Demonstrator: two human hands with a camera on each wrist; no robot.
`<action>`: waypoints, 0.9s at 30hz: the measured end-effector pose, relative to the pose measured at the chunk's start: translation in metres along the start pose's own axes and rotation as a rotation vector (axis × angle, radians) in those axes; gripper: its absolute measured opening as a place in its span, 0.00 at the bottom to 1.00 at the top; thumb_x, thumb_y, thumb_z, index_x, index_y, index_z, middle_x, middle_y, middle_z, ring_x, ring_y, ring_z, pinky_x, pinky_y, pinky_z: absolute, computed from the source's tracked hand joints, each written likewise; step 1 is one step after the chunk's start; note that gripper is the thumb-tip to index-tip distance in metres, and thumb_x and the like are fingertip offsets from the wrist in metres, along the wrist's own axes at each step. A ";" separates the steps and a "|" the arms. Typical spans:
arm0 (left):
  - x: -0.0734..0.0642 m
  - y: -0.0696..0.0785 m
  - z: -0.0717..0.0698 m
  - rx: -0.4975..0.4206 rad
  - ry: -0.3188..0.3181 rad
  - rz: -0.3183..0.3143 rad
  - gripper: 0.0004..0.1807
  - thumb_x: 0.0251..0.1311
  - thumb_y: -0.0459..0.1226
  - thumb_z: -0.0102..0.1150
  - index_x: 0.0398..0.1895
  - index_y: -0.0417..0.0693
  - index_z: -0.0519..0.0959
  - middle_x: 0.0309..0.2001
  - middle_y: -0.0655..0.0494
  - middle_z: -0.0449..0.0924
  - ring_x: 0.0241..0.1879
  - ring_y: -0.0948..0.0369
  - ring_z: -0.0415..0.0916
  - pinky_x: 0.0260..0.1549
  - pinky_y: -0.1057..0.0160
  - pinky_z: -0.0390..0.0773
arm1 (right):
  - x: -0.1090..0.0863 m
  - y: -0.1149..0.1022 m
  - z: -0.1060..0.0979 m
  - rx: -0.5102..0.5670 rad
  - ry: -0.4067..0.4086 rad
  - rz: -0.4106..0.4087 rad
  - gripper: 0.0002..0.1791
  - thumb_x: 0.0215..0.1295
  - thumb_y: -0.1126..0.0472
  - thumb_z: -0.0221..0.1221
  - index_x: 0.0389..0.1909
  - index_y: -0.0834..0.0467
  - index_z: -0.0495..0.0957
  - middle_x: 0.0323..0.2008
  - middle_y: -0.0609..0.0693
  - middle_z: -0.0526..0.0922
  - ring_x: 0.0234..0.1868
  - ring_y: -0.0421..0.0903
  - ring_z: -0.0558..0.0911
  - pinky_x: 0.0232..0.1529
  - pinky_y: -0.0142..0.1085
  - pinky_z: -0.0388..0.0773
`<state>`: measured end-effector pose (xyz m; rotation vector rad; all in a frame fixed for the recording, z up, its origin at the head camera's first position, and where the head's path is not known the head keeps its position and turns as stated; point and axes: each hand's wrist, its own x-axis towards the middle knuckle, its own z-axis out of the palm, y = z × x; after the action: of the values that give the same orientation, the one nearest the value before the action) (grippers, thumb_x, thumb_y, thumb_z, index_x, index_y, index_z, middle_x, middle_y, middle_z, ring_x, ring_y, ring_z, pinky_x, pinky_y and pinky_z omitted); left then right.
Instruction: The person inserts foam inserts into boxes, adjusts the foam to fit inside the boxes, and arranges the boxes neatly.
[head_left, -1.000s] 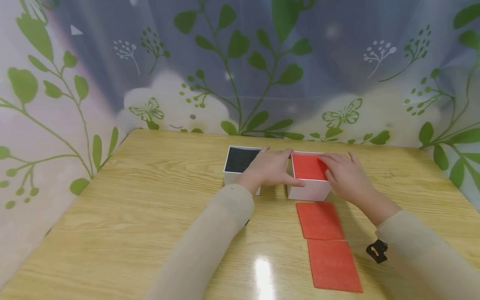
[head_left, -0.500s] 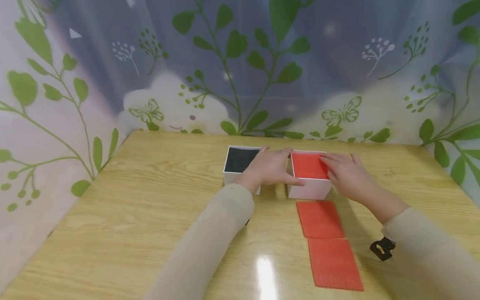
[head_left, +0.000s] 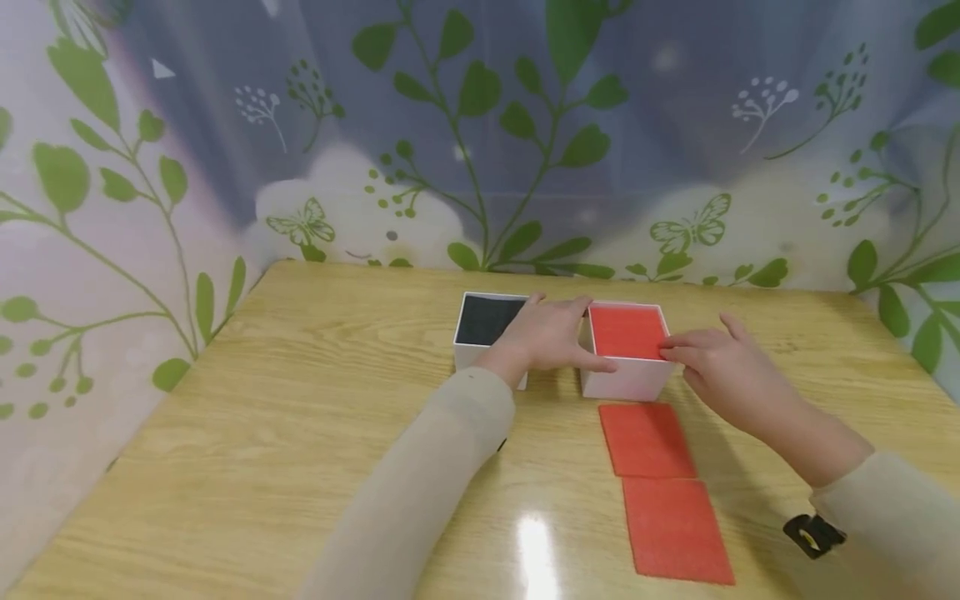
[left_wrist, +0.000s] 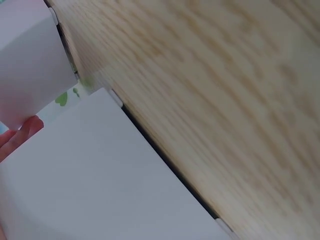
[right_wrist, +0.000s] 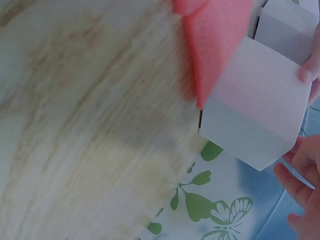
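Observation:
My left hand [head_left: 540,335] spans the left side of the white box [head_left: 625,382] at right, thumb on its front wall and fingers at its back-left corner. Inside that box, red felt-like squares [head_left: 628,332] reach near the rim. Fingertips of my right hand [head_left: 738,379] touch the red top square at the box's right front corner; whether they pinch it is hidden. A second white box [head_left: 468,356], with dark felt-like squares [head_left: 486,320] inside, stands at left, partly behind my left hand. In the left wrist view, fingertips [left_wrist: 27,131] show between the two boxes.
Two red squares, a nearer one [head_left: 678,529] and a farther one [head_left: 647,440], lie flat in a column before the right box. The wooden table [head_left: 247,417] ends at a patterned curtain [head_left: 525,167] behind. A glare spot shines at the table's front.
My right hand has moved from the red square's back-right area to the right front corner of the box, drawing toward the right. The left hand holds its place.

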<state>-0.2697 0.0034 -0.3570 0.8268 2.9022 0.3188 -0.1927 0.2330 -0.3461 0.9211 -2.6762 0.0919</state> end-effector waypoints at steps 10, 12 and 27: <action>0.000 0.000 -0.001 0.009 0.004 0.005 0.59 0.39 0.75 0.51 0.73 0.53 0.52 0.64 0.67 0.65 0.63 0.64 0.62 0.67 0.53 0.40 | -0.005 -0.001 0.003 0.002 0.197 -0.079 0.14 0.44 0.77 0.57 0.33 0.64 0.82 0.36 0.54 0.83 0.40 0.55 0.81 0.56 0.63 0.58; 0.000 0.000 -0.001 0.013 0.007 0.002 0.59 0.39 0.75 0.51 0.73 0.53 0.52 0.63 0.67 0.66 0.63 0.63 0.62 0.67 0.53 0.40 | -0.003 -0.001 0.004 0.000 0.196 -0.078 0.13 0.44 0.77 0.58 0.32 0.64 0.81 0.35 0.54 0.83 0.39 0.54 0.81 0.55 0.63 0.59; 0.000 0.000 0.000 -0.013 -0.002 -0.005 0.58 0.40 0.74 0.52 0.72 0.53 0.53 0.62 0.68 0.67 0.62 0.64 0.64 0.67 0.53 0.41 | 0.008 0.000 0.001 -0.045 0.092 0.001 0.14 0.46 0.78 0.60 0.36 0.65 0.81 0.40 0.58 0.81 0.43 0.58 0.79 0.54 0.64 0.60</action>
<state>-0.2694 0.0035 -0.3564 0.8181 2.8967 0.3359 -0.1986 0.2281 -0.3447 0.8800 -2.5834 0.0719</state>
